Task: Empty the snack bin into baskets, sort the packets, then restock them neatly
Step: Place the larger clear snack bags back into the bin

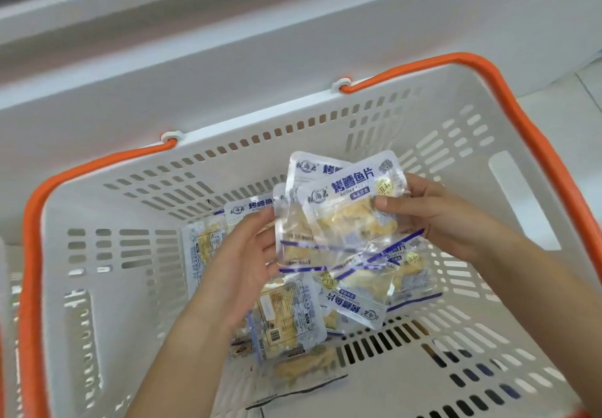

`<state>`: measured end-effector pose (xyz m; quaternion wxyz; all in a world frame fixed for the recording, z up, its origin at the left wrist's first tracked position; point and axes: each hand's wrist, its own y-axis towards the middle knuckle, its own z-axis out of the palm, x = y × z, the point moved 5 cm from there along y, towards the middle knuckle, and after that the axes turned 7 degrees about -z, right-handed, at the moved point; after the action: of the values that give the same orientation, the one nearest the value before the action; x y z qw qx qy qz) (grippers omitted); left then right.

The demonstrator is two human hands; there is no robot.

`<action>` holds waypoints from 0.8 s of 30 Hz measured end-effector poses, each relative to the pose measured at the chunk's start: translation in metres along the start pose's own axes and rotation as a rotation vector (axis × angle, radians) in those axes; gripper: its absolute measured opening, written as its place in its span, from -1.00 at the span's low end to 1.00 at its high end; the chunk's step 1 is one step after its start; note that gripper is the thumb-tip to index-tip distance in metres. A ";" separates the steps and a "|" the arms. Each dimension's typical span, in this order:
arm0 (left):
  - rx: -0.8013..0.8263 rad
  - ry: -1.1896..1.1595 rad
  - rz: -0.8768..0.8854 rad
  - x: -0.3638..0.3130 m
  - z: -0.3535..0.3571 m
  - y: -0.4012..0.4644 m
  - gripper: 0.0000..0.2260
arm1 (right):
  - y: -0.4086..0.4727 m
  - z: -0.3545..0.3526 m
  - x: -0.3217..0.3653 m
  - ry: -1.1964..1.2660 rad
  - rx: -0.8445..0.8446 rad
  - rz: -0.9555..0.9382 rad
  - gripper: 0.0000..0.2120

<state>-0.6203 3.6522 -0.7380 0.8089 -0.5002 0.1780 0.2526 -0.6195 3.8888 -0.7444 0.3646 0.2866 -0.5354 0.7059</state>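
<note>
A white plastic basket (136,254) with orange handles (521,118) fills the view. Several clear snack packets with blue print (355,300) lie on its floor. Over them I hold a small fanned stack of the same packets (338,209). My right hand (433,212) pinches the stack's right edge between thumb and fingers. My left hand (241,261) holds its left edge, fingers curled behind the packets. Both forearms reach in from the bottom of the view.
A pale shelf or bin front (228,69) runs behind the basket. Light floor tiles (586,91) show at the right. A sliver of another white basket (6,287) sits at the far left edge.
</note>
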 end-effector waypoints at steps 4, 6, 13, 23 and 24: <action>-0.137 0.411 -0.044 -0.001 0.013 0.007 -0.35 | -0.001 0.009 -0.013 -0.089 -0.059 0.024 -0.22; -0.186 0.425 0.001 0.001 0.024 0.012 -0.63 | 0.001 0.009 -0.022 0.045 -0.126 0.046 -0.11; -0.155 0.532 0.034 -0.006 0.034 0.021 -0.79 | -0.004 0.008 -0.009 0.193 0.017 0.105 -0.55; -0.220 1.896 -0.145 0.038 -0.023 0.003 -0.55 | 0.003 -0.009 -0.002 -0.159 -0.080 -0.030 -0.55; -0.232 1.769 -0.161 0.034 -0.026 0.004 -0.58 | 0.003 -0.008 -0.003 -0.203 -0.079 -0.023 -0.48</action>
<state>-0.5963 3.6378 -0.7708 0.3353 -0.6017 0.6742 -0.2663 -0.6202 3.8954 -0.7503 0.3278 0.3483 -0.5937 0.6471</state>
